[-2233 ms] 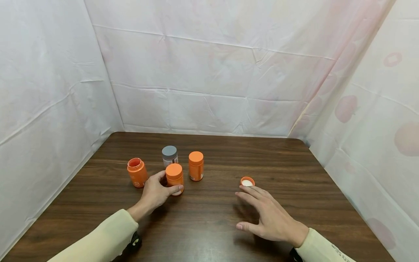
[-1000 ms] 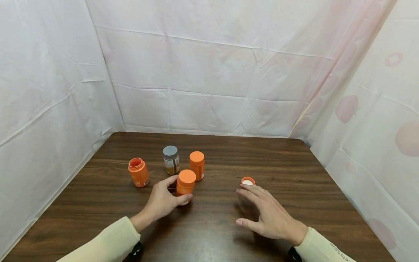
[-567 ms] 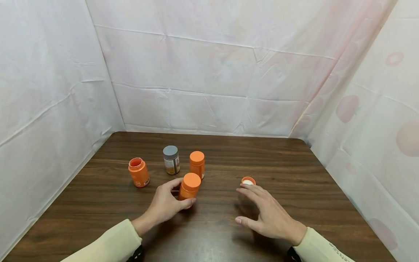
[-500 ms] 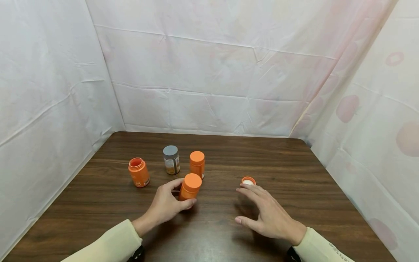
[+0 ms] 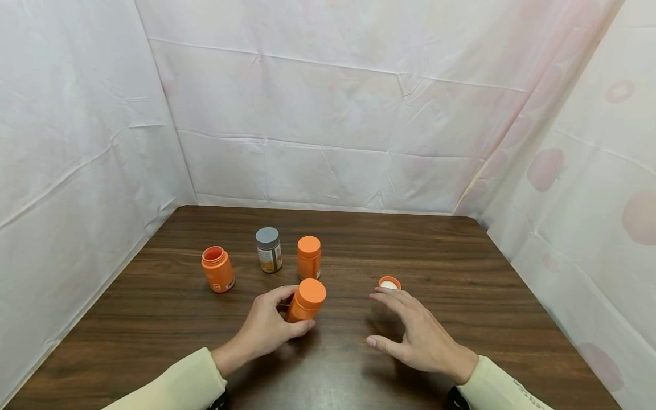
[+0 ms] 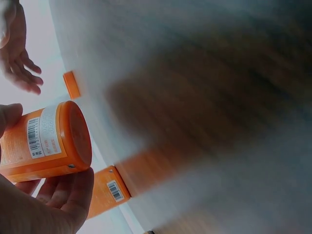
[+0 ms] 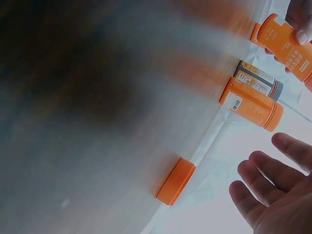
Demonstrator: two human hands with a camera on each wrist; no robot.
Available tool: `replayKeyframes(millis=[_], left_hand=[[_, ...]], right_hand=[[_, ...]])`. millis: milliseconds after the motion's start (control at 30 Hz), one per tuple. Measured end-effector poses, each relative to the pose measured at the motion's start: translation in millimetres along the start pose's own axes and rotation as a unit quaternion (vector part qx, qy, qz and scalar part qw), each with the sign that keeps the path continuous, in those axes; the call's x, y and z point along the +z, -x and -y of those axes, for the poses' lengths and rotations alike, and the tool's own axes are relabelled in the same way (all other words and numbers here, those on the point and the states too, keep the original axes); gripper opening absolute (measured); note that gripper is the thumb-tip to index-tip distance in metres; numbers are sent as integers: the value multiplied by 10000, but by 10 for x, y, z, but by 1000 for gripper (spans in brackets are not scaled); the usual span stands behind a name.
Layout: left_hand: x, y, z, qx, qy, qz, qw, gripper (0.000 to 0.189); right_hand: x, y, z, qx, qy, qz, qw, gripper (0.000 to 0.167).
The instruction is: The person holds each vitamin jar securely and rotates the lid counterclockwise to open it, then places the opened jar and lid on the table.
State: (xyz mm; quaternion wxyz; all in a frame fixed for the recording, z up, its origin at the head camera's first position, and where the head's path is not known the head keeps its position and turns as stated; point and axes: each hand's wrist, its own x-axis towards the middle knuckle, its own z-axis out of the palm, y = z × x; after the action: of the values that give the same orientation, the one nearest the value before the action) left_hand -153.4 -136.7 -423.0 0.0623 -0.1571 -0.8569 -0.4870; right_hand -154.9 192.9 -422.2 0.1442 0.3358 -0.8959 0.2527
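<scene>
The left hand pinches a tilted cylindrical orange plastic bottle; slackening could drop it onto the brown wood-grain table below the grip; the right hand is spread.

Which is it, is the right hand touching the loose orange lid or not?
Apart. The right wrist view shows a plain gap between the right hand and the loose orange lid; they only overlap in the head view.

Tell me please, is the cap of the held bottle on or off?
On: the head view shows an orange cap covering the top of the bottle that the left hand grips.
</scene>
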Motion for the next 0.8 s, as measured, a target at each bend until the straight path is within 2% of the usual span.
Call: replayKeyframes(millis=[267,633,800], left_hand=[[65,7,-8,356,-53,27,9993,55],[118,4,-73,392,87,187,9990,56],[147,12,-87,563,140,219,9981,56]], right_hand=[[-5,-9,28,-18,-65,6,10000,69],[-13,-25,52,108,-297,-43,9995,68],[-8,-33,66,165,-432,-43,9989,70]])
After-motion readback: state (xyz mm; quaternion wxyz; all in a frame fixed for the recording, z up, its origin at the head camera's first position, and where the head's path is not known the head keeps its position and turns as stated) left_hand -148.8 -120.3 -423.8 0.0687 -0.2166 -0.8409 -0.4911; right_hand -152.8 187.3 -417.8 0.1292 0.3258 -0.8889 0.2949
